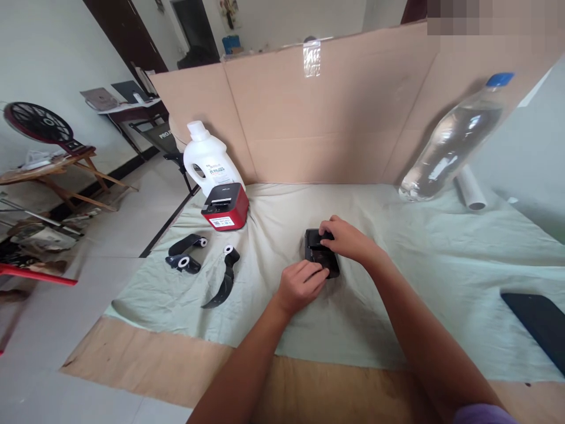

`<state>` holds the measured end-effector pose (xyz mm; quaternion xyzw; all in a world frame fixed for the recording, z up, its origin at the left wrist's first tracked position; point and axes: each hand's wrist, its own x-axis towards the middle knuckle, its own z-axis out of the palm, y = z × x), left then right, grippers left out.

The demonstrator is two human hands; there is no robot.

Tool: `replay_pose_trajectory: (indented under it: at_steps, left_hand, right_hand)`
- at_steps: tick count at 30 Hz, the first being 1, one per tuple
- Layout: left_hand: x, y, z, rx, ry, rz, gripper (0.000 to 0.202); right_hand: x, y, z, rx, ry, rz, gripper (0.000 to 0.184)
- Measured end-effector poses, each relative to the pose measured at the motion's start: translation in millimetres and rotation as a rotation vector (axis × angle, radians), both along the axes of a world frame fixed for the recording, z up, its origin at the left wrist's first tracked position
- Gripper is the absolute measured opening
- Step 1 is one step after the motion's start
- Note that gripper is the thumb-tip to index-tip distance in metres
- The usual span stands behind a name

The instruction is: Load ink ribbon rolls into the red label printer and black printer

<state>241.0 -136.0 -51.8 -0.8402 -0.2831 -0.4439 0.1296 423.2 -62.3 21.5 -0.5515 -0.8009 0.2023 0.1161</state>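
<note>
A small black box-like device (318, 252) lies on the pale green cloth (397, 282) in the middle of the table. My left hand (301, 286) grips its near end with curled fingers. My right hand (346, 238) lies over its top and far side, fingers bent down onto it. Both hands hold the device against the cloth; most of its right side is hidden under my right hand.
A red and black label printer (225, 206) and a white jug (208, 158) stand at the back left. Black ribbon rolls (185, 254) and a curled black strip (224, 285) lie left. A clear water bottle (450, 141) leans on the cardboard wall (335, 118). A black slab (541, 321) sits right.
</note>
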Motion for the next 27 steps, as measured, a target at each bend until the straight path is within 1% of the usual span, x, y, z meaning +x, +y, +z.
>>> replay_pose_trajectory:
  at_steps: [2,5,7,9,12,14,16,17,20,22,24,27]
  left_hand:
    - [0.1,-0.2,-1.2,-0.023,0.019,0.009,0.015]
    - [0.5,1.0,-5.1,-0.056,0.037,0.026,0.018]
    - [0.8,2.1,-8.0,-0.067,0.019,0.031,0.017]
    - [0.9,2.6,-10.0,-0.076,-0.018,0.021,0.016]
    - [0.6,3.8,-10.3,-0.139,-0.082,0.017,0.020]
    - [0.0,7.6,-9.5,-0.275,-0.188,0.086,0.032]
    - [-1.0,15.2,-8.9,-0.491,-0.344,0.154,0.051]
    - [-1.8,20.3,-8.7,-0.622,-0.424,0.168,0.056]
    - [-5.6,37.1,-7.4,-1.064,-0.615,0.129,0.054]
    - [-8.7,47.2,-3.9,-1.306,-0.682,0.088,0.055]
    - [-11.6,55.3,2.4,-1.435,-0.680,0.051,0.059]
    - [-14.0,64.0,13.0,-1.519,-0.634,0.038,0.065]
  right_hand:
    - [0.0,7.1,-7.2,-0.031,0.013,-0.058,0.025]
    - [4.5,19.0,-19.6,-0.182,0.079,-0.087,0.038]
    - [7.3,24.8,-24.0,-0.278,0.103,-0.091,0.042]
    - [7.5,27.6,-23.5,-0.332,0.072,-0.107,0.045]
    - [3.0,26.9,-15.3,-0.367,0.020,-0.145,0.047]
    - [-0.9,24.9,-8.3,-0.378,0.013,-0.175,0.048]
    - [-3.8,23.0,-2.8,-0.394,0.023,-0.207,0.050]
    - [-4.7,22.3,-1.1,-0.409,0.032,-0.222,0.052]
    - [-5.1,20.4,-0.5,-0.476,0.080,-0.266,0.056]
    - [-3.5,18.6,-3.5,-0.523,0.129,-0.300,0.058]
    - [-0.3,14.9,-7.9,-0.545,0.198,-0.334,0.059]
    - [6.2,5.8,-15.3,-0.538,0.340,-0.365,0.066]
